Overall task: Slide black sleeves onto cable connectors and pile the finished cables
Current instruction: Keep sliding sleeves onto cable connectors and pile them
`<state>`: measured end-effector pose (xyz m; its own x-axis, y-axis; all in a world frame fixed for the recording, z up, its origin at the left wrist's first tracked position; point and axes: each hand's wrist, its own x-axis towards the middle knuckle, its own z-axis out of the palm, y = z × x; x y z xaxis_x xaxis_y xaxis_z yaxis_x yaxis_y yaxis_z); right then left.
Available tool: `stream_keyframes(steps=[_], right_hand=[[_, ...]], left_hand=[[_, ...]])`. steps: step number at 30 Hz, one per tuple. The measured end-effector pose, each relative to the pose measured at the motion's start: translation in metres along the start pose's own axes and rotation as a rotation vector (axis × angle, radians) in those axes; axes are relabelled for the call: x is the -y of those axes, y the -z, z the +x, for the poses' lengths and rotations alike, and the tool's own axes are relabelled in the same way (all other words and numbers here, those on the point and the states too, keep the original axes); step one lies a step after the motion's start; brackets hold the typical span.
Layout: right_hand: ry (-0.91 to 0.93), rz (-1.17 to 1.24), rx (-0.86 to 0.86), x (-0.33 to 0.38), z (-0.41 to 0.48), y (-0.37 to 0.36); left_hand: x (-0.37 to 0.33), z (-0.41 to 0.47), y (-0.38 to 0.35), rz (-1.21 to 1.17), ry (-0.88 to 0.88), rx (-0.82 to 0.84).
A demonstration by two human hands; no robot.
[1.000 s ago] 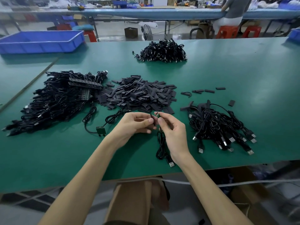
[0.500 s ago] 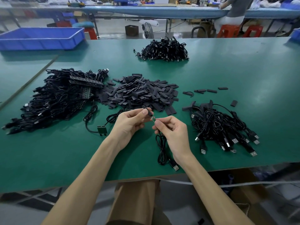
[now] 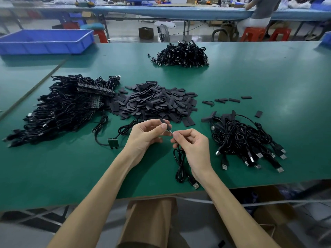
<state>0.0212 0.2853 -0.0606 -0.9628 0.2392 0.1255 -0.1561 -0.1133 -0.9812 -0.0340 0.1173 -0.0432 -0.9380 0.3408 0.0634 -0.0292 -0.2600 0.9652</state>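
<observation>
The grip of the left hand (image 3: 145, 135) pinches a black sleeve (image 3: 163, 122) at mid-frame. The right hand (image 3: 194, 145) pinches the cable (image 3: 179, 163) just below its connector (image 3: 171, 131), and the two nearly touch above the green surface (image 3: 71, 167). Threading looks to be the step in hand. Next, the sleeve's mouth needs lining up and sliding over the connector; then the cable joins the finished pile (image 3: 247, 140) at right.
</observation>
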Motion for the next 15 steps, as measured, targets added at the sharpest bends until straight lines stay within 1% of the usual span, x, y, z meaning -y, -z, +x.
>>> stream_keyframes(steps=[6, 15], right_hand=[[0.006, 0.001, -0.002, -0.0002, 0.0002, -0.0003], [0.03, 0.0, 0.014, 0.0015, -0.0009, -0.0007]], left_hand=[[0.0015, -0.0016, -0.0038, 0.041, -0.031, -0.02], [0.0035, -0.0025, -0.0025, 0.105, -0.08, -0.005]])
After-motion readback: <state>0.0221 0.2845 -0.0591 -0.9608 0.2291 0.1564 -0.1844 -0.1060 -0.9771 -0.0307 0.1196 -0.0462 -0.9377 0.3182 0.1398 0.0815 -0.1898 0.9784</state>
